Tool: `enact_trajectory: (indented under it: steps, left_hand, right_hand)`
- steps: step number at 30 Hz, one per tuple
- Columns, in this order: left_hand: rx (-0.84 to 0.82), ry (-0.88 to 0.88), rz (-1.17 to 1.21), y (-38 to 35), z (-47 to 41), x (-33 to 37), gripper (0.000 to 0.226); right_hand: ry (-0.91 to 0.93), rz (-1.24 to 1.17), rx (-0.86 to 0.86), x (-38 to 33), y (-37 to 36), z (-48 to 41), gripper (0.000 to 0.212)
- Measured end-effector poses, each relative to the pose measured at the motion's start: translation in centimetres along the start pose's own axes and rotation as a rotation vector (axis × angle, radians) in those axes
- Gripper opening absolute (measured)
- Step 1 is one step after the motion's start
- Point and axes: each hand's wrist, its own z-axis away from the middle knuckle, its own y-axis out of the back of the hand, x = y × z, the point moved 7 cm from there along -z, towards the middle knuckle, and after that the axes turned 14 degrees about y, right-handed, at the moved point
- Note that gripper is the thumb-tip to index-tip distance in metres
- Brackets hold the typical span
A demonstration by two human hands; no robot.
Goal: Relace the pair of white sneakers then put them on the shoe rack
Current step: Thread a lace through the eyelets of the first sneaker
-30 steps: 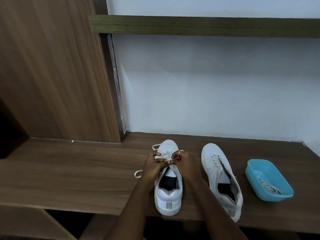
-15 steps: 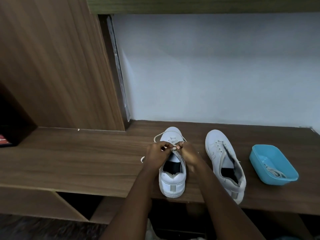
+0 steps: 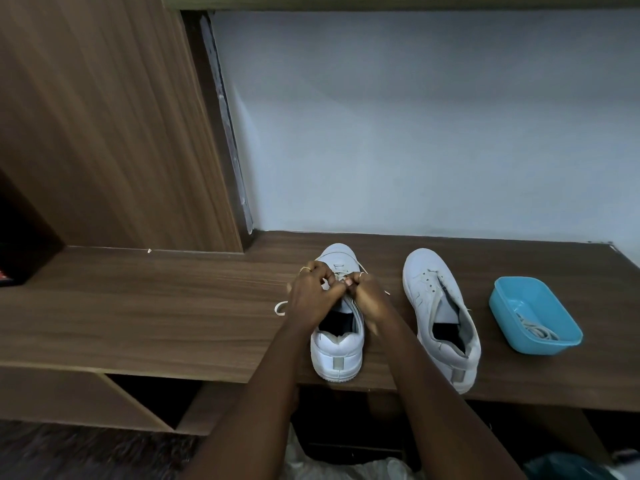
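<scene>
Both hands are down on the first sneaker [image 3: 337, 355], which stands heel toward us near the front edge of the desk [image 3: 138, 306]. The left hand [image 3: 311, 301] and right hand [image 3: 370, 301] meet knuckle to knuckle over the eyelets, each grip closed in a pinch on the lace [image 3: 281, 302] (one loose end curls out onto the wood at the left). That lace looks limp and flat, so I'd hold it right at the tip, the stiffest part for threading. The shoe looks light and soft-sided, and the heel is probably the firm place to lift it by. The second sneaker [image 3: 440, 306] lies just beside it, unlaced. A spare lace [image 3: 538, 330] waits in the blue tub [image 3: 547, 346] further right.
</scene>
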Motion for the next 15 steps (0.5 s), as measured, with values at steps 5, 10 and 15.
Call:
enact_trajectory:
  steps: [5,10,15]
  left_hand:
    - [0.016,0.046,-0.092,0.39,0.07,-0.24,0.023]
    - [0.045,0.059,-0.103,0.44,-0.46,-0.88,0.015]
    - [-0.036,0.142,-0.077,-0.22,-0.20,-1.03,0.025]
  right_hand:
    - [0.031,0.095,-0.011,-0.34,0.04,0.01,0.038]
    - [-0.015,-0.070,0.015,0.01,-0.05,-0.09,0.039]
    - [-0.067,-0.197,0.021,0.37,-0.60,-0.04,0.038]
